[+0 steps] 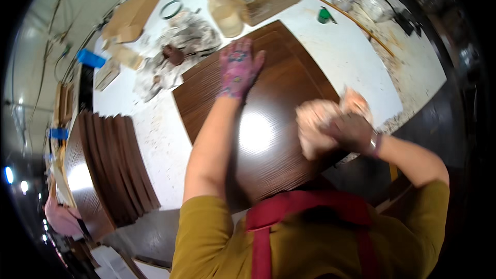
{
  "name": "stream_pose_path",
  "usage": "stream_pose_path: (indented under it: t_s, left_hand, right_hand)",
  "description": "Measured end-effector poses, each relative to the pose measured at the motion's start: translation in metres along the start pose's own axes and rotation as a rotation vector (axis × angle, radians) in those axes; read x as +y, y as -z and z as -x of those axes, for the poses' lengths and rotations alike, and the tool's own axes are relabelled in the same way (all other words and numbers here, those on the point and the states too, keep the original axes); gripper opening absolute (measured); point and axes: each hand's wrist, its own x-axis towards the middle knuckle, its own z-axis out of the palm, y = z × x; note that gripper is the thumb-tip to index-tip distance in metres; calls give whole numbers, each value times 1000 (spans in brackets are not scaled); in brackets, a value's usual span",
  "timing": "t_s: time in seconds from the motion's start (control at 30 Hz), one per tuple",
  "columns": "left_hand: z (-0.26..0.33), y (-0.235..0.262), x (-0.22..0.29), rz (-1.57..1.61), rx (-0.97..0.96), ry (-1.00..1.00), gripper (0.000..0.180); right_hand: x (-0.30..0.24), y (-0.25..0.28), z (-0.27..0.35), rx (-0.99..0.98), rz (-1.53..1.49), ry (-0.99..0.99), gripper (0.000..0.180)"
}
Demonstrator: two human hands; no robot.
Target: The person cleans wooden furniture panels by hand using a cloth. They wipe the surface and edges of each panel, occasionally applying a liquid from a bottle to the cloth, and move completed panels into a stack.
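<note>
A dark brown wood-grain panel [289, 62] with a framed border lies flat on the white table before me. My left hand [238, 70], in a purple patterned glove, rests on its far left part with fingers stretched out. At the panel's right edge my right hand [351, 132], in a dark glove, is closed round a pale pinkish cloth [318, 124]. The cloth is bunched up and partly smeared by motion, and whether it touches the panel I cannot tell.
Several brown panels [116, 165] stand stacked at the left. Beyond the work lie crumpled rags [191, 33], a plastic bottle [225, 13], a cardboard box [274, 2] of odds and ends and a green-capped item [324, 15]. A yellowish hose [356, 18] crosses the right side near tangled cables.
</note>
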Motion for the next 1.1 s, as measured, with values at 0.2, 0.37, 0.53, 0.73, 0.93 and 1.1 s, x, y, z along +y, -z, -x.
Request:
stream_pose_path:
  t_s: [0.2, 0.37, 0.53, 0.73, 0.93, 1.1]
  left_hand:
    - [-21, -1, 20, -1, -41, 15, 56]
    - [-14, 4, 12, 31, 19, 46, 53]
    - [-17, 6, 23, 11, -7, 61, 51]
    - [-28, 1, 29, 17, -108, 33, 54]
    - [-23, -1, 18, -13, 8, 27, 49]
    - [-23, 13, 5, 254, 16, 1, 45]
  right_hand:
    - [96, 53, -155, 707, -148, -215, 34]
    - [72, 14, -95, 623, -68, -165, 36]
    - [52, -10, -16, 546, -11, -44, 37]
    - [112, 58, -176, 795, -9, -147, 28]
    - [49, -30, -17, 555, 1, 4, 39]
    - [3, -67, 143, 316, -68, -64, 27]
